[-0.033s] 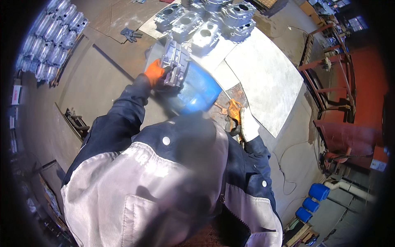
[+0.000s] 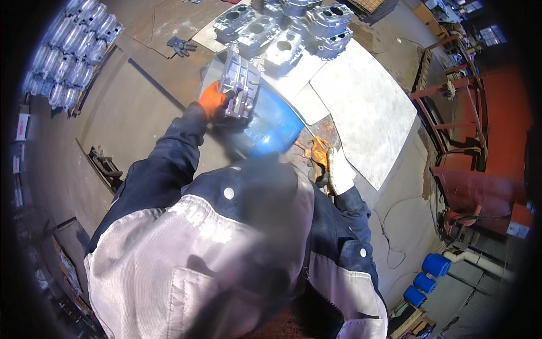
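My left hand [image 2: 212, 100], in an orange glove with dark fingertips, grips the near left edge of a ribbed grey metal casting [image 2: 240, 85]. The casting is tilted on top of a blue plastic drum-like support [image 2: 271, 121]. To the right, my right hand [image 2: 320, 155], in an orange and black glove, is closed around a tool with a thin metal rod [image 2: 308, 129]. The rod points up and left, past the blue support's right side. The tool's handle is mostly hidden by the glove, so its exact kind cannot be told.
Several silvery castings [image 2: 282, 48] stand beyond the support on pale sheets [image 2: 367, 107]. Stacked metal parts [image 2: 70, 53] are at the far left, with a dark glove [image 2: 180, 46] on the floor. A rusty red frame [image 2: 451, 101], a hose [image 2: 389, 237] and blue containers [image 2: 426, 277] lie right.
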The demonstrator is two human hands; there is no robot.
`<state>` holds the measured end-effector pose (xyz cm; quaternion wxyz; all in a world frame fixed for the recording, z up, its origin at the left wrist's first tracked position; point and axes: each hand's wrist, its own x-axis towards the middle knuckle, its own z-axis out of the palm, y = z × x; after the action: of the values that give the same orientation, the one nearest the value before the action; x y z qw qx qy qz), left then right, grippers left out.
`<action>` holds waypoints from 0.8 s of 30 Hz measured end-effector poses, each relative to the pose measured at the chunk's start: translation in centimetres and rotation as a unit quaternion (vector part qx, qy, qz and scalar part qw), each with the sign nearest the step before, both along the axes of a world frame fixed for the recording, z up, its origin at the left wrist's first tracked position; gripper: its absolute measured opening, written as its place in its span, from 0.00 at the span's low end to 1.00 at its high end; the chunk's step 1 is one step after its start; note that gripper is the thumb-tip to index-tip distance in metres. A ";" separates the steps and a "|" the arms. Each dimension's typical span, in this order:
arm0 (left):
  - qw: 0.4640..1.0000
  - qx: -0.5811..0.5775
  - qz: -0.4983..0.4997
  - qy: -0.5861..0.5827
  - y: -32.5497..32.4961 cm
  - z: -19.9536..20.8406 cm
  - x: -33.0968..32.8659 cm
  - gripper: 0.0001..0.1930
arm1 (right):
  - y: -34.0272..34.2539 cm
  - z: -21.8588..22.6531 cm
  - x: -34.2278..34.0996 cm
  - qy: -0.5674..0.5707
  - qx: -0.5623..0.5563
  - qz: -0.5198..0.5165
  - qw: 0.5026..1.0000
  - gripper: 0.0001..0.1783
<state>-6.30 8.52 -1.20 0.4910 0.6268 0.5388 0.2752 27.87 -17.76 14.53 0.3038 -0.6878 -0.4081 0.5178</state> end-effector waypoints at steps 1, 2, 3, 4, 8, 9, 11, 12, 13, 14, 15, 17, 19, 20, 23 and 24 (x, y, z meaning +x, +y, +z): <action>0.999 -0.003 0.013 -0.036 0.0 -0.6 -0.6 0.35 | 0.4 0.3 -0.3 -0.048 0.014 0.046 0.998 0.29; 0.998 -0.028 0.022 -0.058 -0.4 -1.1 -0.9 0.34 | 0.8 0.5 -0.5 -0.035 -0.022 0.039 0.998 0.29; 0.999 0.030 0.022 0.002 -0.3 -1.2 -1.4 0.32 | 1.2 0.6 -0.7 -0.022 -0.058 0.033 0.998 0.29; 0.999 0.033 0.026 -0.019 -0.5 -1.2 -1.6 0.31 | 1.8 0.4 -1.2 0.018 -0.075 0.011 0.997 0.29; 1.000 0.023 -0.003 -0.013 -0.5 -0.5 -2.1 0.29 | 3.0 -0.2 -2.1 0.070 -0.073 0.002 0.995 0.29; 1.000 0.001 -0.002 -0.029 -0.5 -0.5 -2.0 0.29 | 3.2 -0.3 -2.3 0.082 -0.036 0.012 0.996 0.30; 0.999 -0.020 0.003 -0.029 -0.3 -0.6 -2.0 0.27 | 3.6 -0.5 -2.7 0.108 -0.036 0.002 0.993 0.31; 0.999 -0.008 0.004 -0.032 -0.3 -0.8 -2.1 0.27 | 3.7 -0.6 -2.8 0.100 -0.040 0.009 0.994 0.31; 0.999 0.009 0.003 -0.035 -0.2 -1.0 -2.2 0.27 | 3.8 -0.7 -2.8 0.092 -0.042 0.017 0.995 0.31; 1.000 0.015 0.003 -0.025 0.0 -1.2 -2.4 0.27 | 3.7 -0.7 -2.7 0.084 -0.044 0.025 0.995 0.31; 0.999 0.018 -0.003 -0.046 0.1 -1.4 -2.8 0.28 | 3.6 -0.8 -2.6 0.076 -0.046 0.032 0.996 0.31; 0.998 -0.040 0.030 -0.050 0.7 -1.8 -4.0 0.30 | 3.0 -1.1 -2.0 0.076 -0.100 0.008 0.992 0.33; 0.988 -0.086 0.081 -0.095 1.4 -2.3 -5.9 0.32 | 2.2 -1.9 -1.7 0.056 -0.058 -0.077 0.994 0.32; 0.985 -0.092 0.089 -0.117 2.0 -2.7 -6.9 0.32 | 1.9 -2.4 -1.5 0.070 -0.025 -0.089 0.993 0.31; 0.932 -0.202 0.101 -0.283 3.5 -4.7 -10.3 0.28 | 1.2 -4.4 -1.3 0.176 -0.033 -0.074 0.981 0.30; 0.905 -0.238 0.092 -0.341 3.9 -5.5 -11.4 0.25 | 0.9 -5.1 -1.5 0.220 -0.050 -0.088 0.970 0.29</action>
<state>-17.65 12.38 -6.72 0.7516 0.3069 0.4437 0.3795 26.38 -16.91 9.42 0.3958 -0.6047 -0.2430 0.6471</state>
